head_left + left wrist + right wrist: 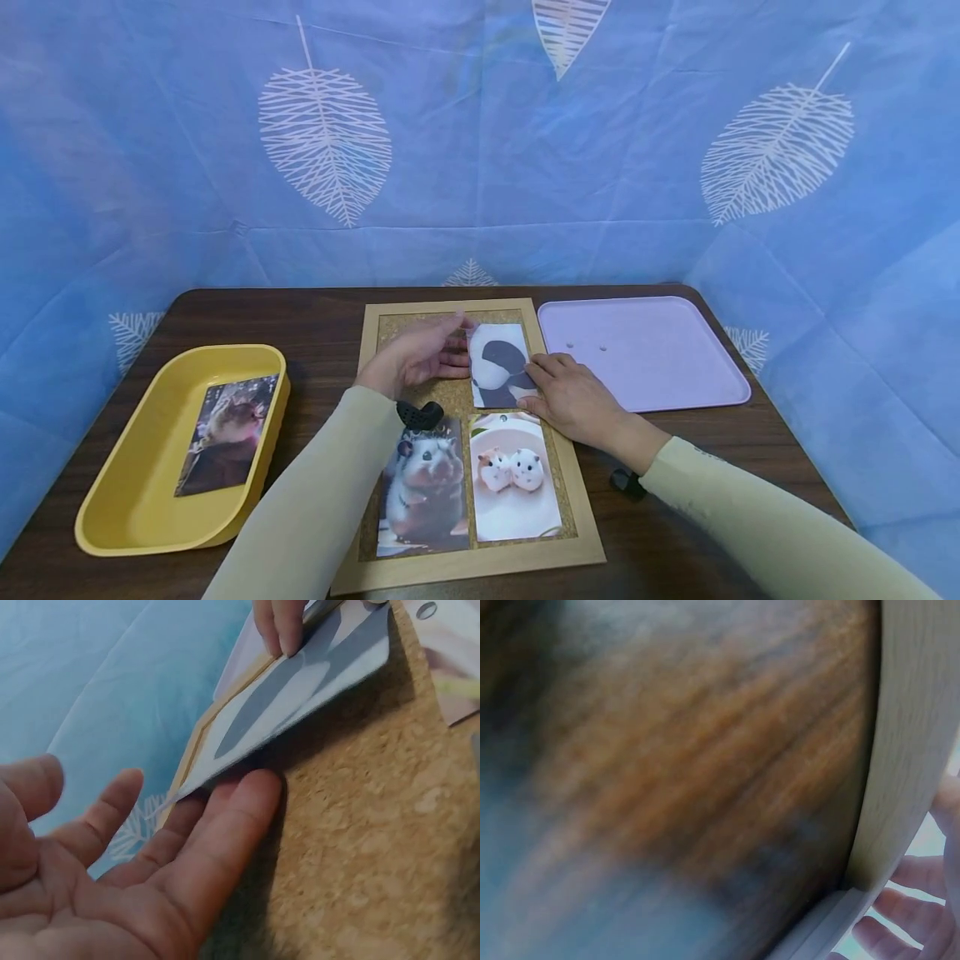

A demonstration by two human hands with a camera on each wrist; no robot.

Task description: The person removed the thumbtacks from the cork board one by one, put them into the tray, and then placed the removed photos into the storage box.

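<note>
My left hand [427,354] is at the left edge of a photo card [497,367] with a grey, black and white picture. In the left wrist view, its straight fingers [236,832] reach to the card's raised edge, tips partly hidden beneath it. The right hand [573,400] rests over the card's right edge and the wooden border, its fingertips [289,637] on the card. The card is over the upper right part of a framed cork board [348,575]. Below it lie a photo of two hamsters [517,508] with a pin [503,418] at its top, and a grey hamster photo [426,500].
On the left stands a yellow tray [142,467] with another hamster photo [228,429] in it. A lilac tray [660,350] with two small pins [602,348] lies at the back right. A blue leaf-patterned cloth [465,150] hangs behind the dark wooden table [315,333].
</note>
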